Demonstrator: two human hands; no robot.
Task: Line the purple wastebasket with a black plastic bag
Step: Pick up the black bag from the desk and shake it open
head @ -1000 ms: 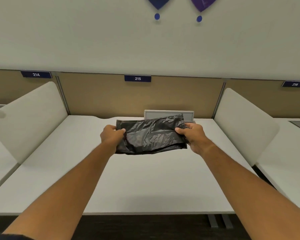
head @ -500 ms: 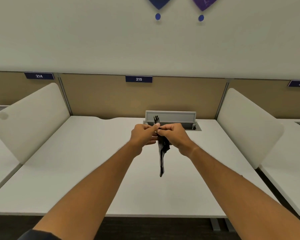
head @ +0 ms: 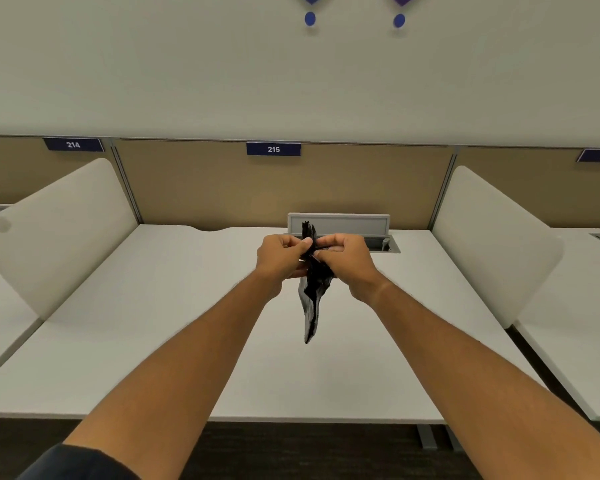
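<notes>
A black plastic bag (head: 313,299) hangs bunched and narrow above the white desk, its top edge sticking up between my two hands. My left hand (head: 281,256) and my right hand (head: 343,258) are held close together in front of me, each pinching the bag's top edge with thumb and fingers. The bag's lower end dangles free above the desk surface. No purple wastebasket is in view.
The white desk (head: 194,341) at place 215 has an open grey cable hatch (head: 340,225) at its back. Rounded white dividers stand at the left (head: 59,230) and right (head: 492,244). A tan partition closes the back. Dark floor shows below the desk's front edge.
One second ago the bag was held spread wide between my hands. My hands have come together at the middle, and the bag now hangs bunched and narrow from them.
</notes>
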